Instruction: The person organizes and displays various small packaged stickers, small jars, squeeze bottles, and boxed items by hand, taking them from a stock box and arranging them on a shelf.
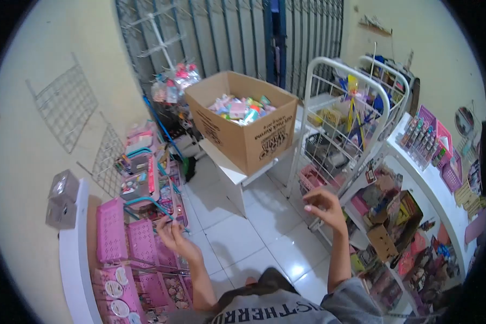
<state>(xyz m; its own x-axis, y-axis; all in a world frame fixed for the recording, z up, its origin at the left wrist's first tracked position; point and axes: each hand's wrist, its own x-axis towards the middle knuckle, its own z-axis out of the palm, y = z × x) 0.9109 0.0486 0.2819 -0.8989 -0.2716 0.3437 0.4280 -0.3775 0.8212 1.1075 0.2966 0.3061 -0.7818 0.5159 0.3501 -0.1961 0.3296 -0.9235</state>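
Note:
My left hand [179, 239] is raised at the left, palm partly up, with its fingers loosely bent and apart. Nothing shows in it, and the pink baskets [141, 237] are the closest things to it. My right hand [326, 209] hangs in the air at the right with curled fingers and a gap to the thumb. It appears to hold nothing and is near the white wire rack [337, 162]. Beyond both hands, a large open cardboard box [221, 132] sits on a small white table [221, 162]. Small colourful packaged items [237, 109] fill part of it.
A curved white counter [440, 186] with goods on its shelves runs along the right. Display pens or tubes [420, 137] stand on top. Stocked trays [137, 181] line the left wall below wire grids [67, 105]. A folding metal gate [232, 40] closes the back.

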